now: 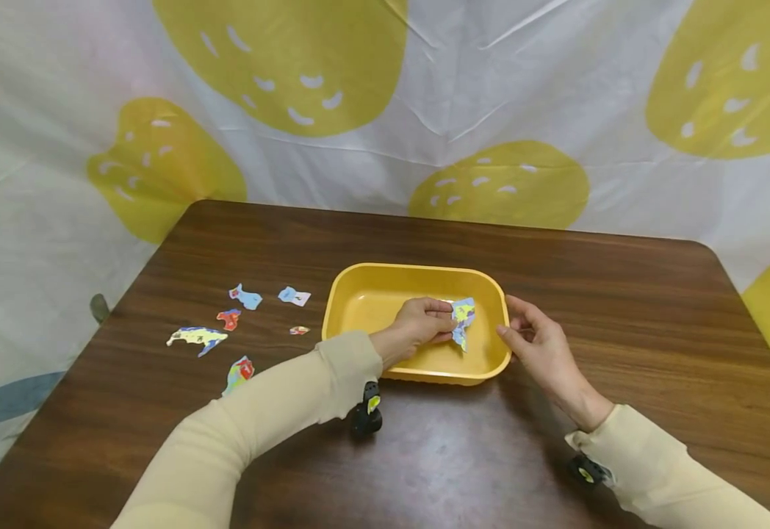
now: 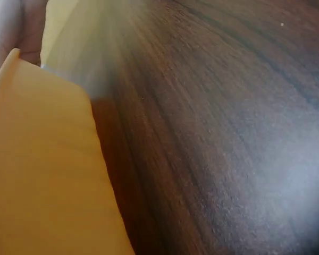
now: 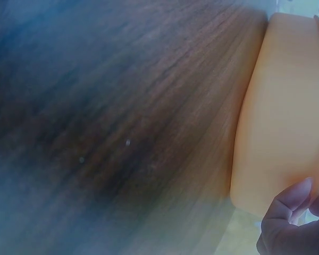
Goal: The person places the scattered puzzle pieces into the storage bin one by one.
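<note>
My left hand (image 1: 421, 323) reaches over the near rim of a yellow plastic basin (image 1: 411, 267) and pinches a torn scrap of printed paper (image 1: 463, 316). Blue and yellow patches show on the scrap, which hangs from the fingertips inside the basin. At the basin's right end, my right hand (image 1: 544, 353) grips the rim, and in the right wrist view its fingers (image 3: 293, 197) lie against the outer wall. Only the basin's side (image 2: 48, 154) and a sliver of the left hand (image 2: 21, 26) appear in the left wrist view.
Several other torn scraps lie left of the basin, among them a light blue one (image 1: 246, 297), a red one (image 1: 229, 319) and a yellow one (image 1: 198, 336). The left sleeve (image 1: 272, 404) partly covers a multicoloured scrap (image 1: 239, 372). A patterned cloth (image 1: 358, 169) hangs behind the wooden table (image 1: 623, 308).
</note>
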The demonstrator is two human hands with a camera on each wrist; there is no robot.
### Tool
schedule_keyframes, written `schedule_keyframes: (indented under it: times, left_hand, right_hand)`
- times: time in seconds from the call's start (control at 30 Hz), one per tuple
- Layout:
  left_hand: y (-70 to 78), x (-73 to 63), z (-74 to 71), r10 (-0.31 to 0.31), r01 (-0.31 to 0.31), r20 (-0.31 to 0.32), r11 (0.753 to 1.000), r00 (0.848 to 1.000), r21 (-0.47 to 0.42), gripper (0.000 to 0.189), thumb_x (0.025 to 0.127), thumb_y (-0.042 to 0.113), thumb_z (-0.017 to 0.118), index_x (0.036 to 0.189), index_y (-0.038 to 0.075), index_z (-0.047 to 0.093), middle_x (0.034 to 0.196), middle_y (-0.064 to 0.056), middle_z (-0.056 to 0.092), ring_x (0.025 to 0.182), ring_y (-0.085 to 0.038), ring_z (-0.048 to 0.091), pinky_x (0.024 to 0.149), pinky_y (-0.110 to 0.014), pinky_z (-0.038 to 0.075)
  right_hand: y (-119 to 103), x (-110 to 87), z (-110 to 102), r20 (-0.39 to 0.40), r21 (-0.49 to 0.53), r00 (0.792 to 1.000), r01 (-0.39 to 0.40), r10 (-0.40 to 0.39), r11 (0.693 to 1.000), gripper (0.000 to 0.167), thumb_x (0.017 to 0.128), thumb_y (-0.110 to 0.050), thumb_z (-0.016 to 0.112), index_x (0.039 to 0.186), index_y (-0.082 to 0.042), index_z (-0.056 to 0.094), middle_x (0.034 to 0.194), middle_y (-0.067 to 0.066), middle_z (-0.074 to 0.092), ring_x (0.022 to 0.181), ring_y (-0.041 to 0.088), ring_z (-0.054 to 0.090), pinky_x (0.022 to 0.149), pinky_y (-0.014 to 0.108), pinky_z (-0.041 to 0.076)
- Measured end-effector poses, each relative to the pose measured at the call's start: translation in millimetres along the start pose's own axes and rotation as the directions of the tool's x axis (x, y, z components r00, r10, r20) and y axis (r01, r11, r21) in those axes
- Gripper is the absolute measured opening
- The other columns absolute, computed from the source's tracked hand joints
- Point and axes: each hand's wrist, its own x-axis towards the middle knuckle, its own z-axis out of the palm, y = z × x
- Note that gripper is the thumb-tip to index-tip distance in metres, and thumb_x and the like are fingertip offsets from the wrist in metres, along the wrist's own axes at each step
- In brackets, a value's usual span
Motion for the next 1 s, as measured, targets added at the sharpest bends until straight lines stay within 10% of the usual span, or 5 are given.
schedule_keyframes:
  times: [1.0]
  left_hand:
    - [-1.9, -3.9, 16.1, 0.1, -0.094, -0.021, 0.974, 0.995, 0.208, 0.041, 0.076, -0.015, 0.065, 0.114, -0.001, 0.062, 0.097, -0.01, 0.063, 0.076, -0.012, 0.055, 0.063, -0.02, 0.053]
  right_hand:
    - [-0.4, -0.6, 1.2, 0.009, 0.03, 1.0, -0.008, 0.008, 1.0, 0.048, 0.094, -0.004, 0.053, 0.138, 0.006, 0.037, 0.091, 0.008, 0.043, 0.072, 0.005, 0.049, 0.055, 0.018, 0.047]
